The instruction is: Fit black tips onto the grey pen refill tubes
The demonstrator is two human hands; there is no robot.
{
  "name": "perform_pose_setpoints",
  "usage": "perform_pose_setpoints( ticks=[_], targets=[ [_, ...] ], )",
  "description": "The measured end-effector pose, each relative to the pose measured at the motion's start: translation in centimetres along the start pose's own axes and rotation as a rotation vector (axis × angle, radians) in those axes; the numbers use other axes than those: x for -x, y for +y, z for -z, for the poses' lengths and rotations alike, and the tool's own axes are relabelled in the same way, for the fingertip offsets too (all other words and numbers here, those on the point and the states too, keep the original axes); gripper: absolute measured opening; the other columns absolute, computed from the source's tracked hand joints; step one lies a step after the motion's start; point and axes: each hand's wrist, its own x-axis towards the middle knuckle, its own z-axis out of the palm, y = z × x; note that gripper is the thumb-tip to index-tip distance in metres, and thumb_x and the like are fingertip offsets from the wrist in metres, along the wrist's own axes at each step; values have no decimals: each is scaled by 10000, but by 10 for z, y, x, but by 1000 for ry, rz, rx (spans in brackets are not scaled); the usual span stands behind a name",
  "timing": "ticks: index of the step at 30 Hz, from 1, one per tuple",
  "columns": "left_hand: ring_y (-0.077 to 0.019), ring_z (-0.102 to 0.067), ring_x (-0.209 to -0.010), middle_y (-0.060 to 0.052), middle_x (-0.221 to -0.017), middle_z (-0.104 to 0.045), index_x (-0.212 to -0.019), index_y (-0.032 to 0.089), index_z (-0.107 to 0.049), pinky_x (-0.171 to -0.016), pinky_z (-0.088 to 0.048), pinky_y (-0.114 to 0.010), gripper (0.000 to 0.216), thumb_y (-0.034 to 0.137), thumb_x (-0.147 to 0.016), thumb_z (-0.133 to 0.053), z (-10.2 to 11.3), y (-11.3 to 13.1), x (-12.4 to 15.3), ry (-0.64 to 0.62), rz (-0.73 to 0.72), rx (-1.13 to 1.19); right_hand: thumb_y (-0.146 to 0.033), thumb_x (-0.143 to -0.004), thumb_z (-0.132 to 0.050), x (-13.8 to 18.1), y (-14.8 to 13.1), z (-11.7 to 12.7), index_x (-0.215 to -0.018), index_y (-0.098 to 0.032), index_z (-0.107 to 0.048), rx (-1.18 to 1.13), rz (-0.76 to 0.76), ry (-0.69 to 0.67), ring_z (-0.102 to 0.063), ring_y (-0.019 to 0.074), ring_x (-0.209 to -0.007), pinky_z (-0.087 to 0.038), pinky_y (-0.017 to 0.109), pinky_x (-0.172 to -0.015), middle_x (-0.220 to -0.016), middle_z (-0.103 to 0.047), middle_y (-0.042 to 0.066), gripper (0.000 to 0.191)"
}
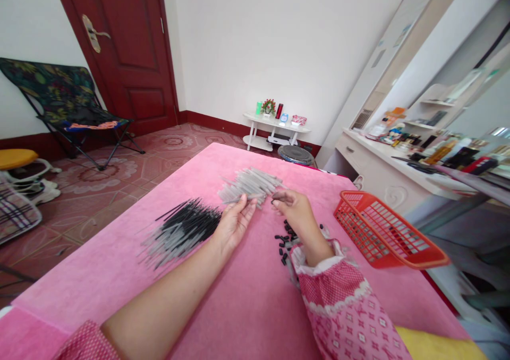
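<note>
In the head view my left hand [235,222] is closed, thumb against fingers, on what looks like a thin grey stick; the pile behind makes its outline hard to follow. My right hand [297,211] pinches a small black cap [273,201] just to the right of the left fingertips. Beyond both hands lies a heap of translucent grey sticks [253,182]. Left of my left forearm is a second heap of thin sticks with black ends [185,230]. Several small black caps [283,243] are scattered beside my right wrist, partly hidden by the sleeve.
A pink cloth [247,307] covers the table. An orange-red plastic basket [386,232] stands at its right edge, and yellow cloth [438,344] shows at the lower right. Past the table are a folding chair [59,94], a small white stand [274,123] and a cluttered dresser [382,166].
</note>
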Motion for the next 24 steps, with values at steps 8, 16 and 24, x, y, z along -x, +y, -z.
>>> perform_pose_setpoints(
  ticks=[8,16,24],
  targets=[
    [-121,-676,-690,-61,-737,-699,-752,98,-627,-689,-557,-196,38,65,-738,-638,3,-3,-1,-49,-19,-55,-274,-618,-668,3,-17,-4,-798,-137,-643,-283,-13,71,-631,144,-614,-493,243,-535,-768,-682,58,228],
    [-128,-677,-701,-60,-752,-702,-756,98,-634,-684,-557,-203,37,64,-743,-630,2,-4,1,-75,-29,-79,-258,-616,-676,3,-18,-4,-774,-142,-640,-305,-12,61,-638,155,-618,-489,244,-534,-726,-676,47,199],
    [-127,-677,-712,-57,-760,-704,-757,101,-635,-691,-555,-201,38,66,-739,-637,2,-5,3,-89,-30,-71,-239,-601,-686,4,-20,-5,-766,-145,-652,-313,-12,61,-639,158,-620,-495,251,-547,-715,-679,45,192]
  ],
)
